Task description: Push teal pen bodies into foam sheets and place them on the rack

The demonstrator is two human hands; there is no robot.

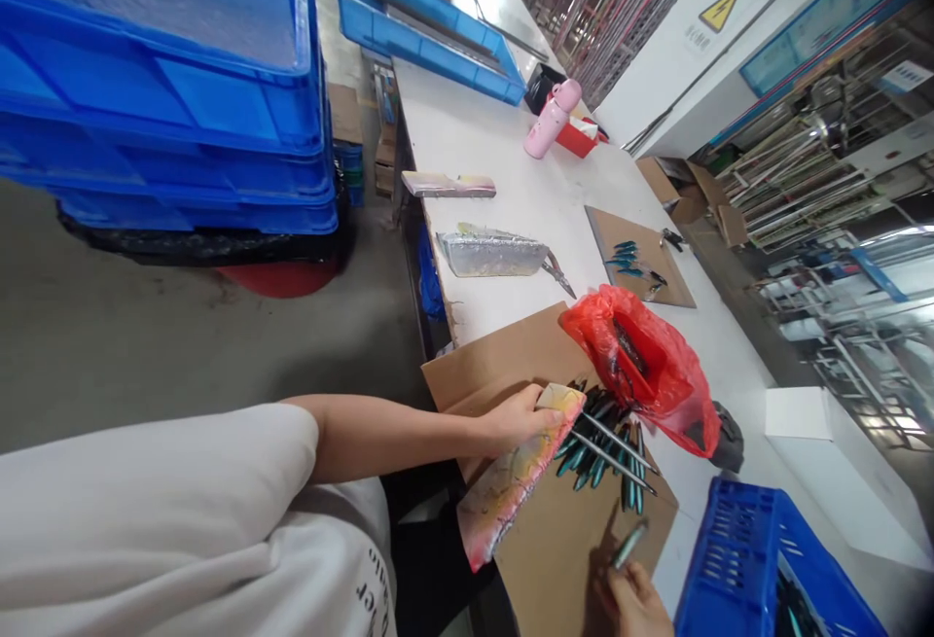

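Observation:
My left hand is closed around the end of a long pink-and-yellow block with a marked surface. Two thin metal rods reach out past the block; I cannot tell how they are attached. Between the fingers of my right hand is a slim teal-and-dark piece, held near the cardboard. Beyond the block, a pile of similar slim pieces lies on the cardboard sheet. A red plastic bag stands open beside the pile, with something dark inside.
Across the white table are a clear wrapped tray, pliers, another pink block, a pink bottle and a board bearing several pieces. A blue basket stands at right; stacked blue crates at left.

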